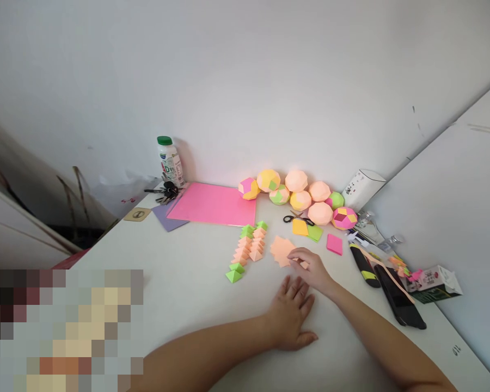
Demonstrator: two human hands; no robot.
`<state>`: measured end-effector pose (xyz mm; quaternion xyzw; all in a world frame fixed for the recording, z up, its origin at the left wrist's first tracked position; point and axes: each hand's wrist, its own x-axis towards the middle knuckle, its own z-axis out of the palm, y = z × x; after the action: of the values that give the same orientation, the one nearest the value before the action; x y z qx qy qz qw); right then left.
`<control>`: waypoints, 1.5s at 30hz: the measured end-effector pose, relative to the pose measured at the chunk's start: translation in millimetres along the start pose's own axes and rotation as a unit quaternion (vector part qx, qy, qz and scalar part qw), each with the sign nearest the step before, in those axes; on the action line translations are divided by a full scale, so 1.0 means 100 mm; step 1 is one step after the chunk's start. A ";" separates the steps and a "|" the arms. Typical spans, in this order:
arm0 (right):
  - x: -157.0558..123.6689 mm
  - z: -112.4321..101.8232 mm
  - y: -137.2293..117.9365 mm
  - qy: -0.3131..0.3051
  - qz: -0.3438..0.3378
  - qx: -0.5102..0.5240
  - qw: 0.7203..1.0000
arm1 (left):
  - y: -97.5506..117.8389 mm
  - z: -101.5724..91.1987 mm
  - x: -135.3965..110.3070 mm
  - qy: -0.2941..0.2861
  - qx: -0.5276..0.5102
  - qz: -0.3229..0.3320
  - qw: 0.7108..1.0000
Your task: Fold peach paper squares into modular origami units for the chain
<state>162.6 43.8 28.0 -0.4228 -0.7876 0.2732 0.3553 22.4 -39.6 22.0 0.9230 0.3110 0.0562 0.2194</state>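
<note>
My left hand (292, 316) lies flat on the white table, palm down with its fingers apart, holding nothing. Just beyond it, my right hand (311, 268) is bent over a fanned pile of peach paper squares (281, 250). Its curled fingertips touch the pile's right side, and a bit of peach paper shows between thumb and fingers. Left of the pile, two rows of folded paper pyramids stand nested together: one of green and peach pieces (242, 251), and a shorter one, mostly peach (257, 246).
Several faceted paper balls (296, 181) line the wall behind scissors (297, 219) and yellow (299, 227), green (314, 233) and pink (334, 244) note pads. A pink sheet (212, 204), keys (169, 190) and bottle (170, 160) sit back left. A phone (398, 296) and carton (436, 284) lie right.
</note>
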 end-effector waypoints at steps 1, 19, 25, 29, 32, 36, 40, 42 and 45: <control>-0.06 -0.09 0.07 0.020 -0.026 -0.025 0.999 | -0.01 0.01 0.00 0.008 0.002 0.006 1.000; -0.26 -0.23 0.45 0.052 -0.096 -0.112 0.988 | -0.11 0.05 0.10 0.107 0.060 0.024 0.992; -0.25 -0.20 0.43 0.052 -0.097 -0.115 0.987 | -0.13 -0.02 0.13 0.106 0.056 0.038 0.992; -0.24 -0.18 0.43 0.048 -0.104 -0.122 0.986 | -0.18 -0.05 0.12 0.097 0.050 0.049 0.993; -0.23 -0.18 0.43 0.053 -0.106 -0.128 0.985 | -0.19 -0.06 0.12 0.092 0.049 0.050 0.993; -0.23 -0.18 0.42 0.053 -0.107 -0.124 0.985 | -0.19 -0.08 0.12 0.081 0.054 0.054 0.994; -0.24 -0.19 0.42 0.047 -0.106 -0.116 0.987 | -0.21 -0.10 0.12 0.079 0.053 0.065 0.993; -0.25 -0.19 0.43 0.045 -0.107 -0.113 0.987 | -0.23 -0.10 0.13 0.084 0.047 0.068 0.993; -0.26 -0.19 0.44 0.046 -0.105 -0.115 0.987 | -0.26 -0.07 0.14 0.092 0.031 0.074 0.993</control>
<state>208.2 45.6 -1.3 -0.3881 -0.8366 0.1217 0.3669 17.3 -10.6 16.9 0.9406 0.2625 0.1476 0.1567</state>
